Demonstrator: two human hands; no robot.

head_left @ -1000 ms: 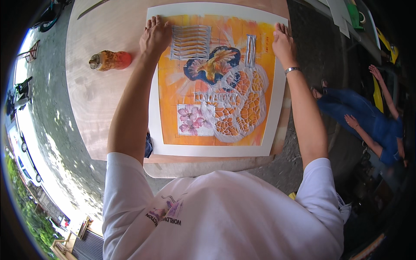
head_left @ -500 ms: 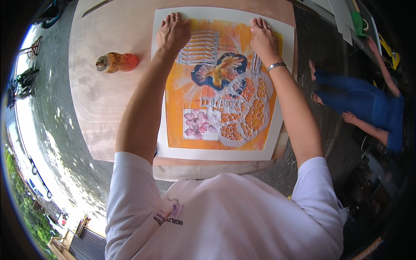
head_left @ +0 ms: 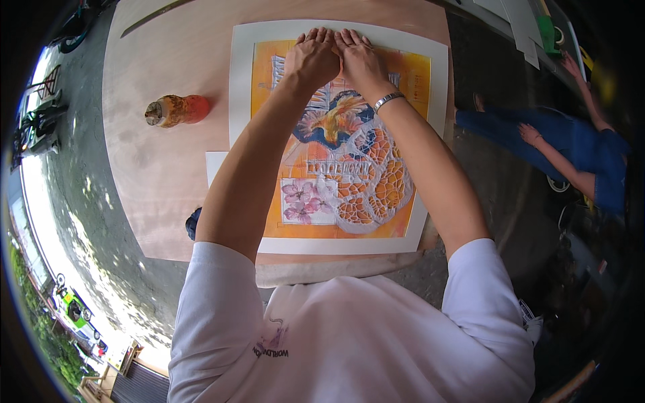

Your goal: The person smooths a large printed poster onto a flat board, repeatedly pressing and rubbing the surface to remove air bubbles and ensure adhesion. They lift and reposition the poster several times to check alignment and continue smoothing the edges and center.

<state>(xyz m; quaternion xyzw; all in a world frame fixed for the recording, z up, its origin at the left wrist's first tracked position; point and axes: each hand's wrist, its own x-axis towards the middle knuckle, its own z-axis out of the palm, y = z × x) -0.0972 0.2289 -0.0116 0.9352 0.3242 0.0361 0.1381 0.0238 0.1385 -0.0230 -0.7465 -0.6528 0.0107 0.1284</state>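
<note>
An orange painted collage (head_left: 418,134) lies flat on the board, framed by a white mat (head_left: 440,80). It carries a dark blue patch (head_left: 342,117), lace-like webbing (head_left: 373,188) and a square of pink flowers (head_left: 306,200). Palm down, my left hand (head_left: 313,62) rests near the mat's far edge, fingers stretched out. Touching it, or nearly so, my right hand (head_left: 363,64) lies flat on the same spot, a metal band (head_left: 388,101) round its wrist. The fingertips reach onto the far white border. My hands and forearms cover the collage's upper middle and part of its left side.
A bottle (head_left: 178,110) with reddish contents stands on the wooden board (head_left: 154,188), left of the collage. A thin dark strip (head_left: 156,16) lies far left. A white corner (head_left: 215,163) shows beside my left forearm. At right stands a person in blue (head_left: 557,144), one hand near a green roll (head_left: 547,33).
From the mat's two far corners, both hands have come together at the middle of its far edge. The person at right has shifted, bringing one hand further left.
</note>
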